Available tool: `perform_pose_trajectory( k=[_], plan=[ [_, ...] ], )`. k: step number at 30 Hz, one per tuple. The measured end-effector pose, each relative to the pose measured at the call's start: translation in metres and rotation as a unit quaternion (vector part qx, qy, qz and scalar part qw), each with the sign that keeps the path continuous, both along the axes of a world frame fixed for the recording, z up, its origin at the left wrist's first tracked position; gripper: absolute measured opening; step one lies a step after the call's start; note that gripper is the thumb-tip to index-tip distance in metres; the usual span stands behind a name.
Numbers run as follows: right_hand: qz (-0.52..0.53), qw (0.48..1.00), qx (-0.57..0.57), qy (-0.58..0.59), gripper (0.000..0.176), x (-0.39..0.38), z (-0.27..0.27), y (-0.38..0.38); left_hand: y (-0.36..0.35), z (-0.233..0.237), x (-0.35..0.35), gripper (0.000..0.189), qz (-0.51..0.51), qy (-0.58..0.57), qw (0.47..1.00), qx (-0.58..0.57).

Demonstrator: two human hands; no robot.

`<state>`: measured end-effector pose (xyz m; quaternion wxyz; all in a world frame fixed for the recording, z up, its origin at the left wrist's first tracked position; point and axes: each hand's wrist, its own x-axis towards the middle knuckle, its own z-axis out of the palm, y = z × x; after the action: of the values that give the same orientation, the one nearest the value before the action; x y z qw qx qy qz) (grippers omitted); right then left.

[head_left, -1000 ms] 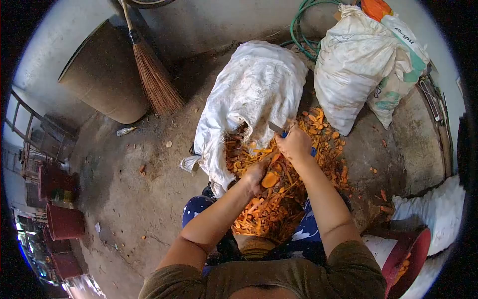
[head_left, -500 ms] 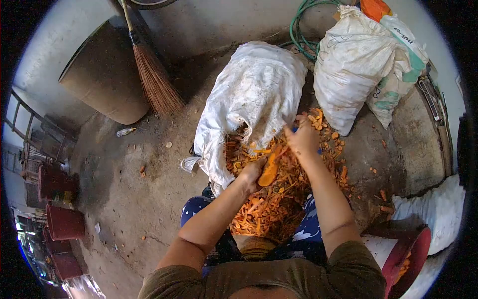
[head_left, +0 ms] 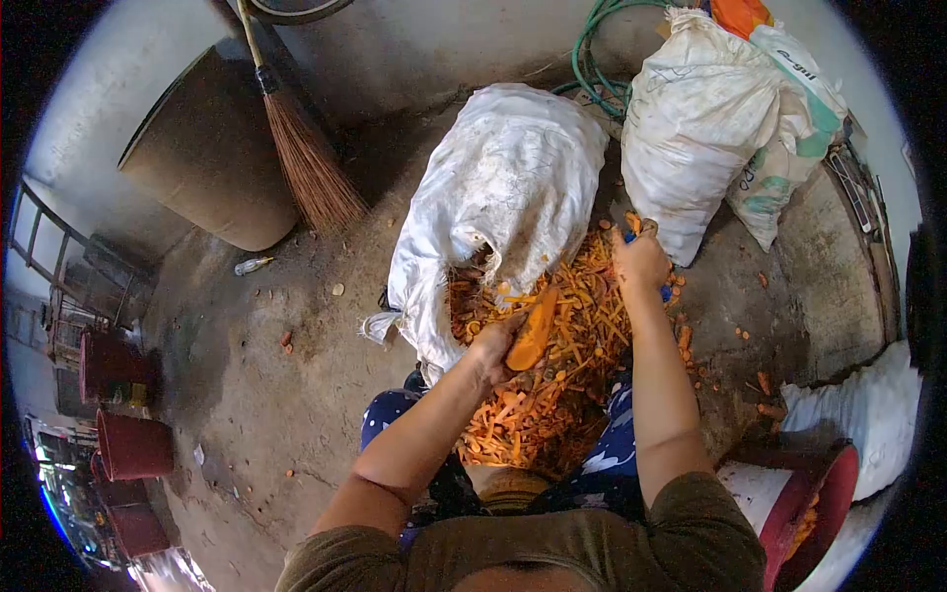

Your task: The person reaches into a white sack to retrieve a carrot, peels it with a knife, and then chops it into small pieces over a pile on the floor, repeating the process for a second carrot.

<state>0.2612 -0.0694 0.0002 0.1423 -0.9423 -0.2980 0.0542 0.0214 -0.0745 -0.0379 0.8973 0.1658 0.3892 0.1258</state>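
1. Orange tapered carrot [head_left: 533, 331]: held tilted, tip up and to the right, over the peel heap and just in front of the mouth of the lying sack.
2. Left hand [head_left: 490, 345]: fingers curled tight around the carrot's lower end.
3. Right hand [head_left: 641, 261]: closed in a fist on a blue-handled tool [head_left: 627, 238], of which only slivers of blue are seen and the working end is hidden. The hand is held apart from the carrot, to its right, over the far edge of the heap.
4. Heap of orange carrot peelings [head_left: 523, 414]: spread on the ground between the person's knees, reaching up to both sacks.
5. White woven sack, lying on its side [head_left: 503, 187]: open mouth turned toward the person, touching the heap.
6. Second white woven sack, upright and bulging [head_left: 700, 128]: placed just behind the right hand.
7. Brown-bristled broom [head_left: 306, 168]: leaned against a large brown drum [head_left: 212, 148], well left of the sacks.
8. Green coiled hose [head_left: 592, 59]: seen behind and between the two sacks.
9. Red plastic bucket [head_left: 819, 493]: set at the lower right, with orange pieces inside.
10. Grey concrete floor [head_left: 256, 365]: dotted with stray orange scraps.
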Motion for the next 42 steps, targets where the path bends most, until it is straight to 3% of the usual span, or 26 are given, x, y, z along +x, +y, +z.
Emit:
perform_pose_trajectory(
  k=[3, 4, 5, 7, 11, 13, 18, 21, 23, 27, 30, 33, 36, 42],
  plan=[
    [0.062, 0.998, 0.008, -0.007, 0.061, -0.01, -0.007, 0.004, 0.001, 0.006, 0.002, 0.032, 0.037, -0.05, 0.997, -0.047],
    [0.097, 0.989, 0.108, 0.03, 0.054, -0.02, -0.006, -0.001, 0.0, 0.004, 0.001, 0.032, 0.037, -0.05, 0.997, -0.047],
    [0.096, 0.989, 0.109, 0.03, 0.054, -0.029, -0.002, -0.003, -0.001, 0.001, 0.001, 0.033, 0.037, -0.054, 0.997, -0.035],
    [0.181, 0.977, 0.079, 0.085, 0.061, -0.048, 0.013, -0.006, -0.003, 0.0, 0.004, 0.033, 0.034, -0.059, 0.997, -0.022],
    [0.184, 0.981, 0.056, 0.023, 0.052, -0.067, -0.003, -0.003, -0.009, 0.013, 0.015, 0.034, 0.041, 0.008, 0.999, 0.034],
    [0.201, 0.979, -0.018, 0.038, 0.053, -0.07, -0.008, -0.001, -0.012, 0.023, 0.017, 0.034, 0.036, 0.028, 0.998, 0.046],
    [0.158, 0.986, 0.036, 0.03, 0.063, -0.05, -0.016, 0.002, -0.009, 0.004, 0.017, 0.035, 0.024, 0.045, 0.997, 0.063],
    [0.086, 0.996, 0.001, -0.005, 0.069, -0.012, -0.01, 0.002, -0.017, 0.023, 0.013, 0.034, -0.019, 0.045, 0.998, 0.048],
    [0.006, 1.0, 0.015, 0.004, 0.064, -0.003, 0.003, -0.001, -0.014, 0.026, 0.009, 0.034, -0.007, 0.041, 0.998, 0.05],
    [0.044, 0.998, 0.044, 0.012, 0.06, -0.015, 0.009, -0.007, -0.006, 0.018, 0.002, 0.034, 0.01, 0.018, 0.998, 0.065],
    [0.148, 0.982, 0.102, 0.054, 0.051, -0.049, 0.018, -0.009, -0.007, 0.016, 0.007, 0.034, 0.034, 0.026, 0.997, 0.068],
    [0.196, 0.978, 0.051, 0.044, 0.051, -0.069, 0.012, -0.008, -0.008, 0.015, 0.015, 0.034, 0.078, 0.029, 0.995, 0.052],
    [0.21, 0.977, -0.02, 0.032, 0.055, -0.074, 0.017, -0.004, -0.011, 0.013, 0.015, 0.033, 0.034, -0.006, 0.996, 0.083],
    [0.131, 0.991, 0.023, 0.003, 0.06, -0.039, -0.005, 0.001, -0.012, 0.008, 0.017, 0.032, 0.001, 0.061, 0.994, 0.09]
  ],
)
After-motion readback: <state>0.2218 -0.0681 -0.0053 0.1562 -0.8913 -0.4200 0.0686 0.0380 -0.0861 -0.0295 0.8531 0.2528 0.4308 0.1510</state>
